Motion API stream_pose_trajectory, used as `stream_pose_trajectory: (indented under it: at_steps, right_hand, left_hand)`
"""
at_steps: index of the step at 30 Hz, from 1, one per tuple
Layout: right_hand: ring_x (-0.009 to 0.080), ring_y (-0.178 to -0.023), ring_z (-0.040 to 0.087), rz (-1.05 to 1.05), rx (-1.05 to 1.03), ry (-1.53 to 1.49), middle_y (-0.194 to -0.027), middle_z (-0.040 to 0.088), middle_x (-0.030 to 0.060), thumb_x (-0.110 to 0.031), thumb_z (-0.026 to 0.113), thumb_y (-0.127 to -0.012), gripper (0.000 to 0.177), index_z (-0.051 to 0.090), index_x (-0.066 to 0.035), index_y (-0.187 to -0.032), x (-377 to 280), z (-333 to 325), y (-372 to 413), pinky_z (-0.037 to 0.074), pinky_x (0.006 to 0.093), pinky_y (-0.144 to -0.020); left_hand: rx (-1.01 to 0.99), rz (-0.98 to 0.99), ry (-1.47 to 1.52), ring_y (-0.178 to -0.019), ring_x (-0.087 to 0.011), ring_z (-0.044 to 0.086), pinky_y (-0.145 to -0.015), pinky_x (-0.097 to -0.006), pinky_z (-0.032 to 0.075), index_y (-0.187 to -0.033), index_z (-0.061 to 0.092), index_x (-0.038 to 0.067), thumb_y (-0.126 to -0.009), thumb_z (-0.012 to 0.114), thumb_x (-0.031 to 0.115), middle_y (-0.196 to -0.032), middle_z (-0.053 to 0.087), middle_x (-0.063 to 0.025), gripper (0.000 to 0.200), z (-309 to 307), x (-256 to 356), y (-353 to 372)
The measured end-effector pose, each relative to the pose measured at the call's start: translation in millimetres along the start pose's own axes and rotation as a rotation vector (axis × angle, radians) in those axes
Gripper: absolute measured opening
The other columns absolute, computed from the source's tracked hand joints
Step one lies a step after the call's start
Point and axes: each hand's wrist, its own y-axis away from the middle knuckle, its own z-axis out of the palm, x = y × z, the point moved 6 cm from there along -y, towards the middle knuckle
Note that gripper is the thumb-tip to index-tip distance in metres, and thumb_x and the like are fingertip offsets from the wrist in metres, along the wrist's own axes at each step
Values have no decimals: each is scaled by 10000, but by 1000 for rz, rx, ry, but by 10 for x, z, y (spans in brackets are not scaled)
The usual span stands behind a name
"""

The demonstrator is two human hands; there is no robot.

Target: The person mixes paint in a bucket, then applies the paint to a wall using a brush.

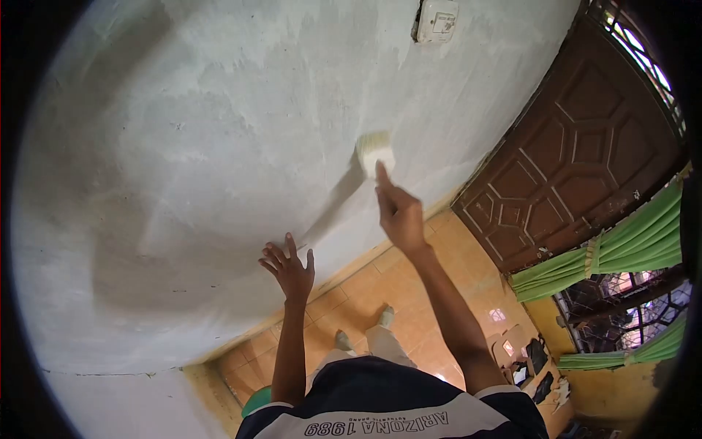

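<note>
Clearly, the two hands were positioned apart from each other, each with a separate posture. The right hand (401,216) was clamped on the handle of a flat paintbrush (376,155), with the index finger extended along it toward the head. The paintbrush projected beyond the right hand, its pale bristles directed upward at the wall (219,139). A dark shadow ran across the wall from the paintbrush toward the left hand (292,276). The left hand was free of any tool, its fingers spread in front of the lower wall; whether the palm touched the surface could not be determined.

The wall carried uneven patches of grey and white above and around both hands. A light switch (437,21) was mounted on it, well above the right hand. To the right of the right hand stood a brown panelled door (567,139); below the door, farther right, hung a green curtain (621,245) beside a window grille (632,318). Beneath the hands extended an orange tiled floor (453,260), with the wearer's feet visible between the two forearms. Nearest the camera, a dark shirt (365,380) bore inverted lettering reading "ARIZONA 1989".
</note>
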Motion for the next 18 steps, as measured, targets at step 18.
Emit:
stream_pose_trajectory:
  at_steps: [18]
  right_hand:
    - [91,-565,450,472,-491,-338,-627,563,52,-248,622,-991,377,643,-102,-1338,1046,363,2243,417,308,-541]
  left_hand:
    - [-251,-120,338,-1472,-562,133,-1111,-582,410,-1623,130,249,-885,680,154,-1650,-133,-235,925,-488,20,994]
